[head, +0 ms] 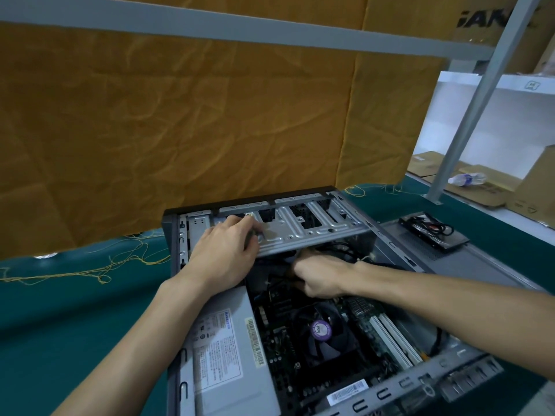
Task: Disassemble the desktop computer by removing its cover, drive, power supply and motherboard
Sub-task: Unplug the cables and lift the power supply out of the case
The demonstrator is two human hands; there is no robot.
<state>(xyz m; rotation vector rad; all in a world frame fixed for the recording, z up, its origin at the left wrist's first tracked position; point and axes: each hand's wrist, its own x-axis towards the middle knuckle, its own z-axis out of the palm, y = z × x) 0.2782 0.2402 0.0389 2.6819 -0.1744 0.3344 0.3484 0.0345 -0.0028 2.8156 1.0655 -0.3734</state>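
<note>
The open computer case (300,295) is lying near the desk's (75,310) front edge. The left hand (223,250) is bracing, fingers curled, on the drive cage (303,226), likely steadying it, while the right hand (318,277) is reaching beneath, seemingly gripping cables; I cannot tell exactly.

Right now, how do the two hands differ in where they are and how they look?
The left hand lies on top of the metal drive cage, fingers bent at its far edge; the right hand reaches below the cage, curled like a fist. The left looks sharp, the right blurred. Both are inside the open case.
</note>
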